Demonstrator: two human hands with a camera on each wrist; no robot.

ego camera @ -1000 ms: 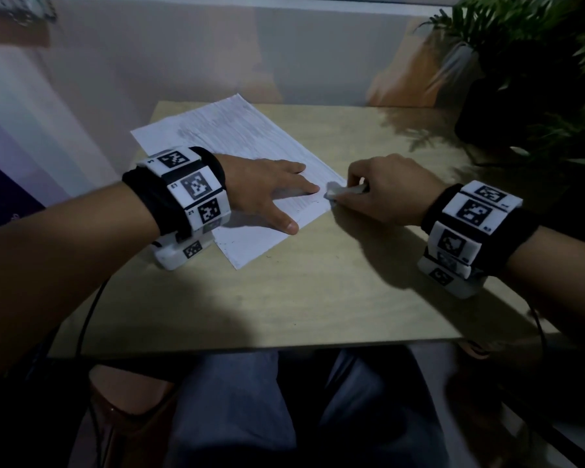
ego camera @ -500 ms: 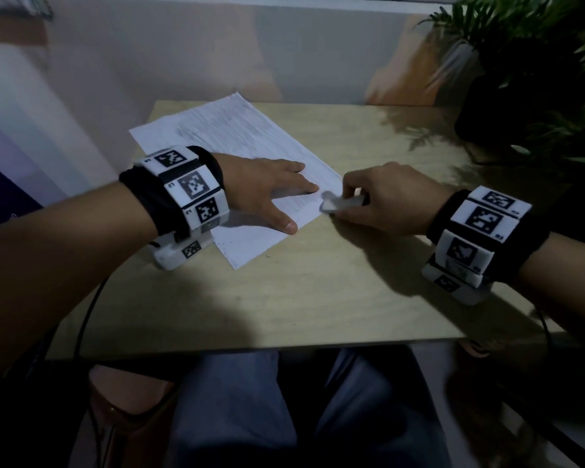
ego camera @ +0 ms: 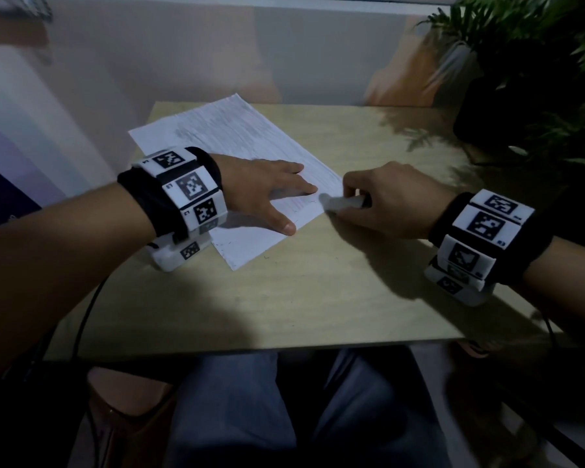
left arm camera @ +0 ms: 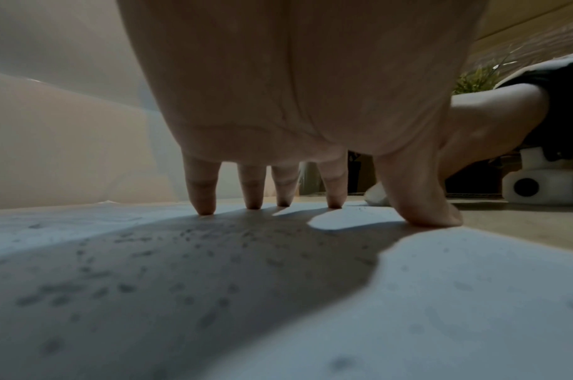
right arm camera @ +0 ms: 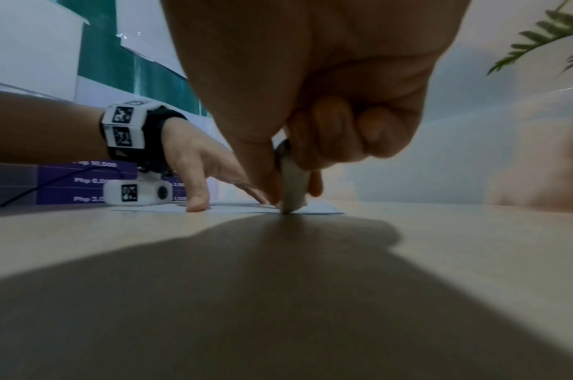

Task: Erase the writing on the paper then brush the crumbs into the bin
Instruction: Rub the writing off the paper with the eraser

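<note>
A white sheet of paper [ego camera: 237,143] with faint pencil writing lies at an angle on the wooden table [ego camera: 284,298]. My left hand [ego camera: 267,187] lies flat on the sheet, fingers spread and straight, fingertips [left arm camera: 204,203] pressing the paper [left arm camera: 441,295]. My right hand [ego camera: 385,201] grips a white eraser [ego camera: 338,201] between thumb and curled fingers. The eraser [right arm camera: 293,190] has its tip down at the paper's right edge [right arm camera: 321,209], just right of the left forefinger. Dark eraser crumbs [left arm camera: 181,257] are scattered over the sheet near the left hand. No bin is in view.
A dark potted plant [ego camera: 527,82] stands at the table's back right corner. A pale wall [ego camera: 217,52] runs behind the table. My legs in blue trousers [ego camera: 250,407] are under the front edge. A cable [ego camera: 85,319] hangs off the left side.
My right hand has drawn the eraser slightly toward me along the paper's right edge. The left hand has stayed pressed flat on the sheet.
</note>
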